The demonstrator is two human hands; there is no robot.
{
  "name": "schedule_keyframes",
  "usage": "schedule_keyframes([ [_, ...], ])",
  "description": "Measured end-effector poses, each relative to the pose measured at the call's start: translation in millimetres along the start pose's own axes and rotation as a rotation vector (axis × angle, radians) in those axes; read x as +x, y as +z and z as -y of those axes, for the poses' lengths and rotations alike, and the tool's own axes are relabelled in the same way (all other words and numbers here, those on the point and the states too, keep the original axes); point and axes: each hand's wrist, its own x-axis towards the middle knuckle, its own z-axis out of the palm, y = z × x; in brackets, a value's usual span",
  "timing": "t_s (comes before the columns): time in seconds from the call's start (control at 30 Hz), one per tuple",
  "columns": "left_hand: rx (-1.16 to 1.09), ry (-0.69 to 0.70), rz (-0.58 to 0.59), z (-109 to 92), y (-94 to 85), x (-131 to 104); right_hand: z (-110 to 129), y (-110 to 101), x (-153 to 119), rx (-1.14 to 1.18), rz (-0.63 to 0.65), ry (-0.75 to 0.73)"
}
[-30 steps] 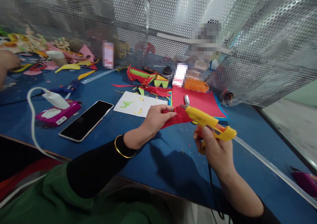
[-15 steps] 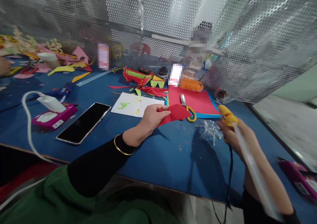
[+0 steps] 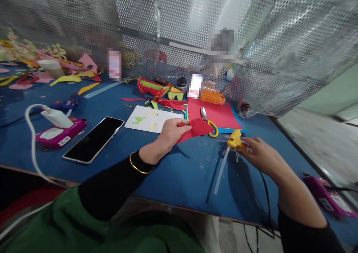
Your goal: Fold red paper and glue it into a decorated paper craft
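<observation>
The left hand (image 3: 170, 133) has its fingers curled and pinched shut on the near corner of a folded red paper piece (image 3: 195, 128), thumb on top. The paper's long axis runs from that hand toward the yellow-handled scissors (image 3: 209, 122), its far point touching or overlapping the scissor handle; which of the two cannot be told.

The right hand (image 3: 258, 154) lies just beyond the scissors on the side away from the left hand, fingers loosely spread and only partly curled, their tips touching the back of the yellow glue gun (image 3: 234, 140). Whether they truly grip it cannot be told. The gun rests on the blue table (image 3: 179, 171) near the scissors. A clear glue stick (image 3: 221, 169) sticks out of it, its long axis slanting from the gun back toward the table's near edge. A black cord (image 3: 265, 193) runs from under the right hand over that edge.

The scissors lie on a red paper sheet (image 3: 220, 113), blades pointing toward the perforated metal screen (image 3: 195, 29). Beside the scissors, past the left hand, lies a white sheet (image 3: 148, 119) with green and yellow marks, then a black phone (image 3: 93, 139), then a magenta box (image 3: 60, 133). A gold bangle (image 3: 137, 165) circles the left wrist.
</observation>
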Motion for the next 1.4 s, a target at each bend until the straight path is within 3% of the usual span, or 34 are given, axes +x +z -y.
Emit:
schedule_keyframes([
  [0.1,0.025,0.033,0.008,-0.9,0.5,-1.9,15.3,-26.1,-3.6,0.09,-0.158,0.022],
  [0.2,0.094,0.103,0.022,0.5,1.4,-3.2,58.8,-49.3,0.7,0.436,-0.29,-0.002],
  [0.33,0.214,0.224,0.062,3.7,0.1,-2.8,122.5,-47.9,24.9,0.782,-0.179,-0.11],
  [0.43,0.268,0.279,0.077,3.5,-2.6,-1.9,143.4,-31.4,43.6,0.869,-0.053,-0.103],
  [0.57,0.267,0.238,0.118,0.3,-3.4,-2.4,142.3,-14.0,49.3,0.998,-0.027,-0.06],
  [0.8,-0.035,-0.041,0.218,-1.4,1.6,-1.2,137.1,3.5,45.6,1.068,-0.068,-0.032],
  [1.0,-0.032,-0.128,0.216,0.1,-0.2,1.9,136.8,13.8,49.8,1.08,-0.061,-0.023],
  [1.3,0.046,-0.153,0.145,-1.9,2.2,-0.5,140.7,12.1,47.4,1.09,-0.03,-0.035],
  [1.4,0.117,-0.103,0.131,-0.8,1.6,-0.3,141.7,13.1,48.0,1.118,0.001,-0.046],
])
